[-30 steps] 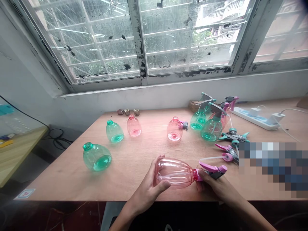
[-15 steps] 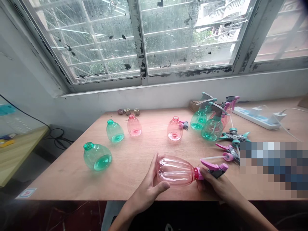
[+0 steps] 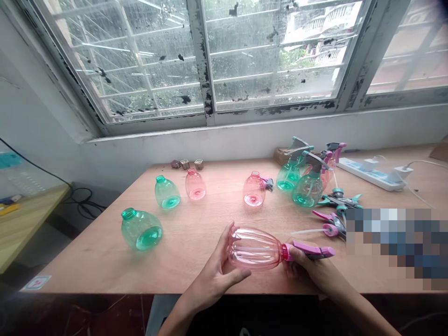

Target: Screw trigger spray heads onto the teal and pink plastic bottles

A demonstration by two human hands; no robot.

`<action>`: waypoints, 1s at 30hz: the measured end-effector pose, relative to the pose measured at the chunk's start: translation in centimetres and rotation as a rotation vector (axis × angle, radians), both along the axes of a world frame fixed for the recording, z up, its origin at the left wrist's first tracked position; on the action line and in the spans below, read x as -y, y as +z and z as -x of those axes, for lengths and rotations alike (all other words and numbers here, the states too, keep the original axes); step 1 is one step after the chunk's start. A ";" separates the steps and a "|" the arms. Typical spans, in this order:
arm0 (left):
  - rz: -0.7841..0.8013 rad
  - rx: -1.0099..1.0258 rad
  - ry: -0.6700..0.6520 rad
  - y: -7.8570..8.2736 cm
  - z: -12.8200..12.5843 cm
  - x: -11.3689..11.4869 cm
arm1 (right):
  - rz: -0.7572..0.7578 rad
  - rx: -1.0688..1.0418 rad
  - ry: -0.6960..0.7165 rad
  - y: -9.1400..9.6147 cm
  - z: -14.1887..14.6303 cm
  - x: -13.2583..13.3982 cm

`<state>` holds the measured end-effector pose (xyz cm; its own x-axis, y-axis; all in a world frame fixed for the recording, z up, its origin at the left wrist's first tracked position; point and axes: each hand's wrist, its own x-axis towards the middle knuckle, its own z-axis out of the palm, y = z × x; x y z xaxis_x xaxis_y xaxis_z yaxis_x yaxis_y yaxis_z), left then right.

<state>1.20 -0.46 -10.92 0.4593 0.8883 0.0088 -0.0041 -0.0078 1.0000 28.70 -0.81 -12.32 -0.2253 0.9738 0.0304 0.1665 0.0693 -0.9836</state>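
Observation:
A clear pink spray bottle lies on its side between my hands, just above the table's front edge. My left hand is wrapped round its base, fingers behind and thumb in front. At the neck, my right hand grips the pink and grey trigger head, which sits on the bottle's mouth and points right. Some of the right fingers are hidden under the neck. Beyond the trigger head lie a loose pink spray head with a white tube and some teal spray heads.
Open green bottles and pink bottles stand across the table. Fitted green spray bottles cluster at the back right, beside a white power strip. Small square blocks sit by the wall.
The trigger head has turned about the bottle's neck, its pink lever now facing more upward. My right fingers have shifted with it, while the left hand stays round the base.

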 end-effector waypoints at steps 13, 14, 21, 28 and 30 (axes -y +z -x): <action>0.033 0.060 -0.031 0.8 -0.6 0.2 | 0.089 -0.142 0.083 -1.1 -0.4 0.0; 0.037 0.078 -0.038 0.7 -0.7 0.2 | 0.117 -0.158 0.073 -1.3 -0.3 0.0; -0.066 0.021 -0.017 0.3 -1.2 0.7 | 0.142 -0.183 -0.013 -1.2 -0.1 0.2; -0.361 -0.169 0.068 -0.4 -1.0 0.5 | 0.166 -0.160 -0.124 -0.7 0.4 0.6; -0.354 -0.178 0.054 -0.3 -0.9 0.5 | 0.161 -0.163 -0.146 -0.5 0.7 0.6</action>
<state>2.15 -1.00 -11.18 0.4343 0.8674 0.2428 0.1790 -0.3473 0.9205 28.05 -1.40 -12.81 -0.0871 0.9909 -0.1026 0.0014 -0.1029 -0.9947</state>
